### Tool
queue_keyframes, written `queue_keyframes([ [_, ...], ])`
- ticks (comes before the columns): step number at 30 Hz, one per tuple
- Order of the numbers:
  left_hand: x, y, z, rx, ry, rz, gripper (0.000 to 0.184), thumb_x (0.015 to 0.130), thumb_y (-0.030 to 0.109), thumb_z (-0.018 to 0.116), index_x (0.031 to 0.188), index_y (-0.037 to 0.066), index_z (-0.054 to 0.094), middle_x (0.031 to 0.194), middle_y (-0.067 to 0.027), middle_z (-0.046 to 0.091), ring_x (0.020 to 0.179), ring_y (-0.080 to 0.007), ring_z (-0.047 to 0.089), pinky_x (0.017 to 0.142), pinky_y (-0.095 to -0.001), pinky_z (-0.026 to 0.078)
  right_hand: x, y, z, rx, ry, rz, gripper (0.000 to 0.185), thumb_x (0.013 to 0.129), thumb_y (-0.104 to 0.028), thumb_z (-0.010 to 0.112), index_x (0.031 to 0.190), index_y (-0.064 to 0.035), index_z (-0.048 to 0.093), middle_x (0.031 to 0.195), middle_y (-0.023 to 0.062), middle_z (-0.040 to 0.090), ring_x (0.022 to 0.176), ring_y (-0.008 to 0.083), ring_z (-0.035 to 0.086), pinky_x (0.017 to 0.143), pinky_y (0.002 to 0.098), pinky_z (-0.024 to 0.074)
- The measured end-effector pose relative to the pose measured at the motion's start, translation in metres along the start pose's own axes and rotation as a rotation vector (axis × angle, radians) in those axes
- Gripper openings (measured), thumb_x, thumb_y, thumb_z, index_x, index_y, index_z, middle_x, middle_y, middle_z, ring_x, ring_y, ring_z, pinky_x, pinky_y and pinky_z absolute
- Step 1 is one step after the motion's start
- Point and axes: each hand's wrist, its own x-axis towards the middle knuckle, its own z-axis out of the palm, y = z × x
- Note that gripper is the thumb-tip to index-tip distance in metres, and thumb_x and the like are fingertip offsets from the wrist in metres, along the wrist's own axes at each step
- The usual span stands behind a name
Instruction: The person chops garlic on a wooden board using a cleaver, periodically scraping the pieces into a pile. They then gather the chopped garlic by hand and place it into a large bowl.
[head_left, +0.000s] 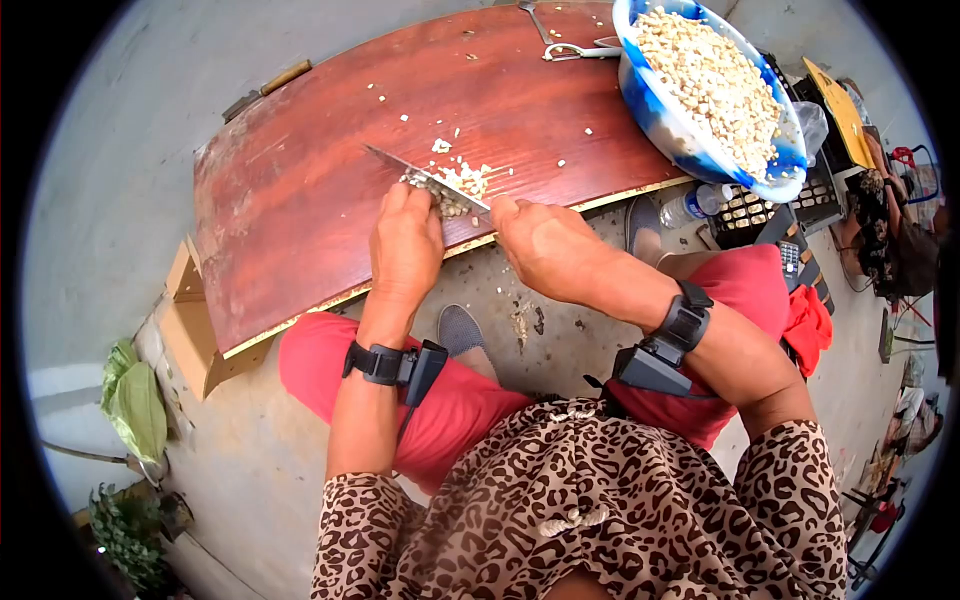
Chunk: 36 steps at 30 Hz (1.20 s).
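My right hand point(548, 248) is closed round the handle end of a kitchen knife point(410, 166). Its blade points up and left across the near part of a red wooden board point(300, 190). Curled against the near side of the blade, my left hand point(408, 238) presses on a small bunch of pale food pieces point(455, 204); its fingertips are partly hidden. Beyond the blade lies a loose heap of chopped pale bits point(467, 178). At the upper right, a blue and white basin point(650, 105) is filled with similar diced pieces.
A peeler point(580, 52) and a spoon point(535, 20) lie at the far edge. A wooden-handled tool point(270, 88) sits at the upper-left edge. Below the basin are a plastic bottle point(697, 205) and a black crate point(745, 217). A cardboard box point(195, 325) stands at the left.
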Motion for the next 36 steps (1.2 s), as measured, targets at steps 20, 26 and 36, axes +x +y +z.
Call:
queue_keyframes([
  [20, 0.013, 0.003, 0.007, 0.125, 0.144, 0.108, 0.017, 0.079, 0.006, 0.063, 0.096, 0.003, 0.060, 0.091, -0.0138, 0.057, 0.091, -0.0341, 0.052, 0.082, -0.0446, 0.041, 0.008, -0.005, -0.023, 0.118, 0.011, 0.211, 0.021, 0.089, -0.009, 0.060, 0.091, 0.0045, 0.044, 0.072, 0.0322, 0.058, 0.076, 0.0522, 0.057, 0.062, 0.0557, 0.0437],
  [26, 0.018, 0.013, 0.005, 0.091, 0.241, 0.235, 0.019, 0.078, 0.004, 0.064, 0.095, 0.004, 0.059, 0.096, -0.0121, 0.056, 0.093, -0.0325, 0.052, 0.084, -0.0436, 0.041, 0.004, -0.008, -0.026, 0.230, -0.008, 0.208, 0.023, 0.089, -0.011, 0.062, 0.093, 0.0061, 0.048, 0.071, 0.0317, 0.058, 0.072, 0.0517, 0.057, 0.061, 0.0541, 0.0424],
  [36, 0.023, 0.008, 0.010, 0.176, 0.327, 0.151, 0.015, 0.078, 0.003, 0.063, 0.093, 0.005, 0.058, 0.096, -0.0120, 0.057, 0.098, -0.0323, 0.053, 0.086, -0.0444, 0.039, 0.000, -0.009, -0.032, 0.234, -0.052, 0.271, 0.025, 0.091, -0.016, 0.060, 0.093, 0.0061, 0.049, 0.075, 0.0313, 0.058, 0.073, 0.0499, 0.057, 0.063, 0.0520, 0.0422],
])
